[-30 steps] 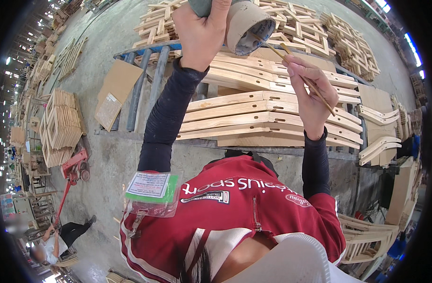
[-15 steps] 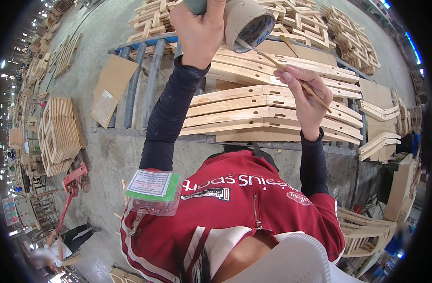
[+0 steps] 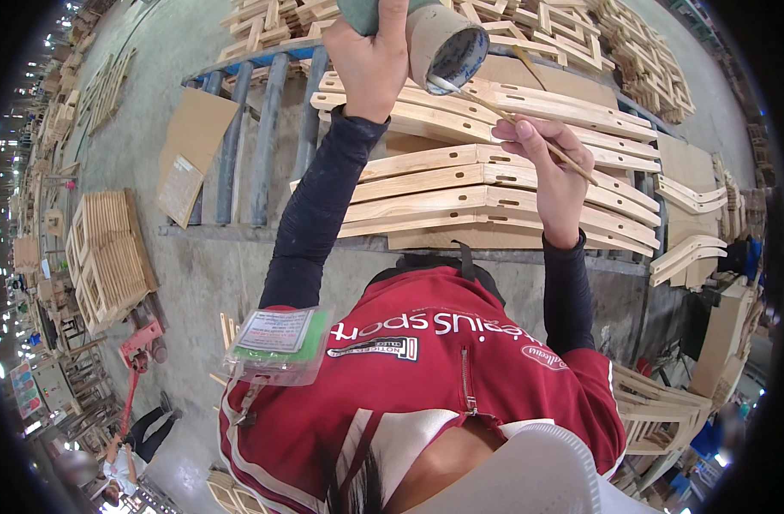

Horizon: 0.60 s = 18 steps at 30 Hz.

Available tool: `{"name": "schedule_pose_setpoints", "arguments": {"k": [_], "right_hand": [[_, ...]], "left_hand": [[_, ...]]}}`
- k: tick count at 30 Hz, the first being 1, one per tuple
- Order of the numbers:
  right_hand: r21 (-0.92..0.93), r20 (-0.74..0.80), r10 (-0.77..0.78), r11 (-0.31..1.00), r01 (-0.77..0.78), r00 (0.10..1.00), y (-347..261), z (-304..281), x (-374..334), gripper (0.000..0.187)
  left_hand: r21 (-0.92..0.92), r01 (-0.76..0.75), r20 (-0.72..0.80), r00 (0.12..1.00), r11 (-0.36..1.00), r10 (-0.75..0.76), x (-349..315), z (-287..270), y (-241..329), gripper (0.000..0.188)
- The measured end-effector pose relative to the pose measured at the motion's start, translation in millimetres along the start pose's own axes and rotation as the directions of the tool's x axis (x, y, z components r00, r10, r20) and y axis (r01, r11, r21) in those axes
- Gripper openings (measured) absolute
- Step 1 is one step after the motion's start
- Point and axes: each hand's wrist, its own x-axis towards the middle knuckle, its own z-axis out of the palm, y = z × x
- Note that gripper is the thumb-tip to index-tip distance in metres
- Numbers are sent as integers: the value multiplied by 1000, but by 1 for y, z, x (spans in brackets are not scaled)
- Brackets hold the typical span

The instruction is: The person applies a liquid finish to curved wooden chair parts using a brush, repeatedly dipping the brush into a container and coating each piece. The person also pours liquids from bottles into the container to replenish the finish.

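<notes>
My left hand (image 3: 373, 70) is closed at the top of the view, thumb up against a wide cardboard tube (image 3: 424, 43) with handwriting inside its mouth. A grey-green piece (image 3: 359, 12) shows on the other side of the thumb; whether it belongs to the tube I cannot tell. Most of this hand's fingers are hidden. My right hand (image 3: 553, 167) pinches a thin brush (image 3: 501, 113) with a wooden handle. The brush's pale tip rests at the lower rim of the tube's mouth. Below both hands lie rows of bent, slotted wooden slats (image 3: 447, 184).
The slats lie on cardboard over a roller conveyor (image 3: 270, 128). A thin stick (image 3: 529, 67) lies beyond the tube. Wooden frames are piled behind (image 3: 550, 30) and stacked at left (image 3: 109, 257), near a red pallet jack (image 3: 139, 347). Another person (image 3: 122, 458) is at lower left.
The tube and brush tip have shifted slightly left and down in the view. My right hand keeps its pinch on the brush. The surroundings have shifted a little as the view moved.
</notes>
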Motion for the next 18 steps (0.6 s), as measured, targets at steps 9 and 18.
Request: {"name": "schedule_pose_setpoints", "arguments": {"k": [9,18], "right_hand": [[290,25,259,922,-255,965,37,-10,11,23],[399,-18,327,869,-293,945,74,-16,17,20]], "left_hand": [[-58,6,24,1000,998,-5,-15,-2,-56,39],[-283,438,35,894,853,-448,-74,-7,-112,42]]}}
